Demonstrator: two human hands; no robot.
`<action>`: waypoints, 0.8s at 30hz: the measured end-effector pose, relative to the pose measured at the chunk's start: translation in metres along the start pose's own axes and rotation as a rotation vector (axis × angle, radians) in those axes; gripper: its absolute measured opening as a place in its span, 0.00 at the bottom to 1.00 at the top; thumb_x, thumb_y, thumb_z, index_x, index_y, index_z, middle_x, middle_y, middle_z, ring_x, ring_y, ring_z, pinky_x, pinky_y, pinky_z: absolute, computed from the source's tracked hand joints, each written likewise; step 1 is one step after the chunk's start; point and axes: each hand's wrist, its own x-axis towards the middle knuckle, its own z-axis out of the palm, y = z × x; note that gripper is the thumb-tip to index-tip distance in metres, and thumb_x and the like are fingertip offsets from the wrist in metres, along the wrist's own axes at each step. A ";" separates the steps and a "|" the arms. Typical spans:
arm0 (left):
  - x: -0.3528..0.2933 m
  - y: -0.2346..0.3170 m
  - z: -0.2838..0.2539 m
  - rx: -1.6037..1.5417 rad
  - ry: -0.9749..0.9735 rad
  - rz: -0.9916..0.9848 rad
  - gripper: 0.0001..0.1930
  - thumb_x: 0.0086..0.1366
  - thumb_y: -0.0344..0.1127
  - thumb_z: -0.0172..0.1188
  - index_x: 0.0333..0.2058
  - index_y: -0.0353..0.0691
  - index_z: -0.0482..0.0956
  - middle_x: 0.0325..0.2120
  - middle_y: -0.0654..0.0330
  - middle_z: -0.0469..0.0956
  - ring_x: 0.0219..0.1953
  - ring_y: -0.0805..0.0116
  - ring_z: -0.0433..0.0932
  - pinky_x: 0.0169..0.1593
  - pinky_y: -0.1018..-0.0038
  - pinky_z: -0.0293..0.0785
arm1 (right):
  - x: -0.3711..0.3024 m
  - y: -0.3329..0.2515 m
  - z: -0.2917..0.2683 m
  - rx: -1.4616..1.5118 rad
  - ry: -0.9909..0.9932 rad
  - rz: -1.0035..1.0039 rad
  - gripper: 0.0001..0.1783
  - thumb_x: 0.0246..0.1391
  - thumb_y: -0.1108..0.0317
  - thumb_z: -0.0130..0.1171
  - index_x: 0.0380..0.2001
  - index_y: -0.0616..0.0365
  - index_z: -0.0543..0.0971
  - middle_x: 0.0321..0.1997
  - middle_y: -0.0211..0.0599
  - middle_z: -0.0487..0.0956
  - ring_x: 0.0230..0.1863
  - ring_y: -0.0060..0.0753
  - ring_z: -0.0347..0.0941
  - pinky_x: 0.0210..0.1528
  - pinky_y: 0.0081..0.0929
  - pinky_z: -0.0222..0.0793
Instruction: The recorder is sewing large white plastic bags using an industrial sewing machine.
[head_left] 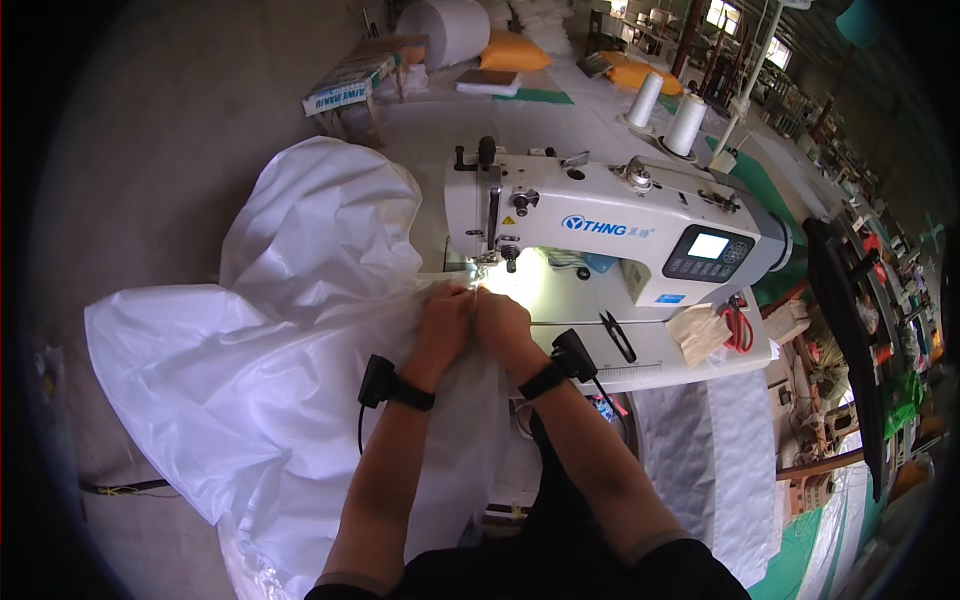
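Both my hands are close together at the needle end of a white sewing machine [545, 210], whose lamp lights the spot brightly. My left hand [446, 322] pinches the edge of a large white sheet of fabric [290, 400]. Beside it, my right hand [503, 325] is closed on the same edge, just in front of the presser foot [487, 268]. The fabric spreads left in loose folds and hangs down past my left forearm. Fingertips are partly hidden by the backs of the hands and by glare.
Black thread snips [618, 337] lie on the machine bed, right of my hands. Farther right are red-handled scissors [738, 328] and a beige scrap [697, 334]. Two white thread cones [685, 125] stand behind the machine. More white material [705, 450] hangs below the table's right side.
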 end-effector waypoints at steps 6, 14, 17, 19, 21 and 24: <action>0.004 0.011 -0.007 -0.042 0.050 -0.030 0.09 0.56 0.31 0.58 0.35 0.43 0.83 0.33 0.57 0.73 0.38 0.58 0.74 0.43 0.66 0.72 | -0.008 -0.010 -0.011 -0.100 -0.075 0.077 0.13 0.56 0.64 0.47 0.38 0.58 0.76 0.32 0.46 0.81 0.37 0.49 0.79 0.37 0.42 0.74; 0.004 0.015 -0.003 0.310 0.031 0.059 0.07 0.52 0.29 0.57 0.29 0.42 0.83 0.33 0.61 0.73 0.40 0.62 0.72 0.43 0.68 0.71 | 0.002 0.015 0.000 0.058 -0.022 0.091 0.17 0.57 0.59 0.49 0.35 0.65 0.76 0.32 0.56 0.79 0.37 0.55 0.78 0.39 0.44 0.73; 0.002 0.013 0.001 0.318 0.051 0.068 0.08 0.52 0.29 0.56 0.29 0.42 0.83 0.33 0.61 0.73 0.40 0.62 0.71 0.45 0.70 0.70 | 0.010 0.023 0.011 0.186 0.162 0.120 0.14 0.56 0.64 0.52 0.37 0.66 0.75 0.29 0.54 0.79 0.35 0.51 0.78 0.36 0.39 0.72; 0.003 0.013 0.002 0.306 0.059 0.050 0.08 0.52 0.29 0.56 0.30 0.43 0.83 0.33 0.62 0.73 0.40 0.62 0.71 0.45 0.70 0.70 | 0.016 0.027 0.017 0.340 0.104 0.194 0.14 0.54 0.67 0.55 0.37 0.70 0.76 0.24 0.52 0.78 0.29 0.43 0.78 0.32 0.34 0.71; 0.004 0.012 0.002 0.285 0.067 0.038 0.08 0.53 0.30 0.56 0.30 0.43 0.83 0.33 0.62 0.73 0.40 0.62 0.71 0.45 0.70 0.69 | 0.017 0.029 0.021 0.433 0.115 0.177 0.15 0.54 0.67 0.55 0.39 0.70 0.76 0.24 0.49 0.78 0.27 0.39 0.77 0.30 0.32 0.70; 0.007 0.008 0.003 0.203 0.025 -0.025 0.08 0.53 0.30 0.57 0.31 0.44 0.84 0.32 0.62 0.73 0.40 0.62 0.71 0.45 0.69 0.69 | 0.013 0.028 0.019 0.493 0.128 0.120 0.15 0.54 0.66 0.52 0.38 0.69 0.76 0.28 0.52 0.78 0.32 0.46 0.76 0.35 0.36 0.70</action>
